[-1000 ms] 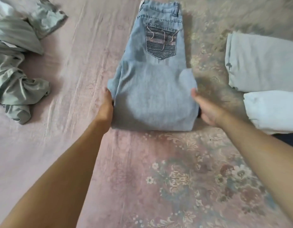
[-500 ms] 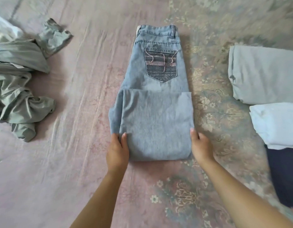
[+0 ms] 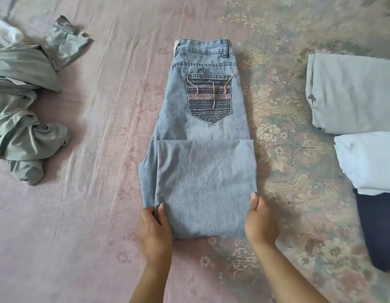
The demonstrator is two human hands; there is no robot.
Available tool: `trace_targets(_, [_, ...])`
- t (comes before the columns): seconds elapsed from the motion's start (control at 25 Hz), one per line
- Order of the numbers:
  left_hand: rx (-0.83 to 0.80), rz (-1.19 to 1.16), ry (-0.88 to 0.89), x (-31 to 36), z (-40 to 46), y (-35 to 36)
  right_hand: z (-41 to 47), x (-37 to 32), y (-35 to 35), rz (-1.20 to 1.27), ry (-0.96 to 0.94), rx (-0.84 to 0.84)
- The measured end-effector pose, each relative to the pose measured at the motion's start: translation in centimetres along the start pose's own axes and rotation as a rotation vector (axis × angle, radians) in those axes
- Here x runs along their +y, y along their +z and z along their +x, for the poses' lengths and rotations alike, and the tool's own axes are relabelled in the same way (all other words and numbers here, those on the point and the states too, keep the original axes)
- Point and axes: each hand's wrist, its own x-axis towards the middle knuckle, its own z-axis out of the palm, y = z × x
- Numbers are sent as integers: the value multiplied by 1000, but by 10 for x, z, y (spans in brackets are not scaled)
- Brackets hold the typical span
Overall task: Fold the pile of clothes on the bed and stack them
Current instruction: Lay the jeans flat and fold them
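Left hand point(image 3: 154, 231) and right hand point(image 3: 260, 221) each pinch the folded jeans point(image 3: 202, 171) (near corners) on the bed point(image 3: 91, 215).

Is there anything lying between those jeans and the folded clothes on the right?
Nothing visible. Only bare floral bedspread lies between the jeans and the folded clothes. Both hands, left and right, already hold the jeans' near corners.

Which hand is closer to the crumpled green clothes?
The left hand. It grips the near left corner of the jeans, on the side facing the crumpled green clothes. The right hand has its grip on the opposite corner, farther away.
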Motion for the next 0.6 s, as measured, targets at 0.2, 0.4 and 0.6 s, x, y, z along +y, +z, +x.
trace_targets(0.2, [208,347,494,20,1,4,-1,-12,-5,-252,-535,370])
trace_targets(0.4, [-179,726,1210,5,32,18,17,7,10,-602,-1236,19])
trace_targets(0.6, [-254,717,1166,1,37,15,19,10,5,-698,-1124,-95])
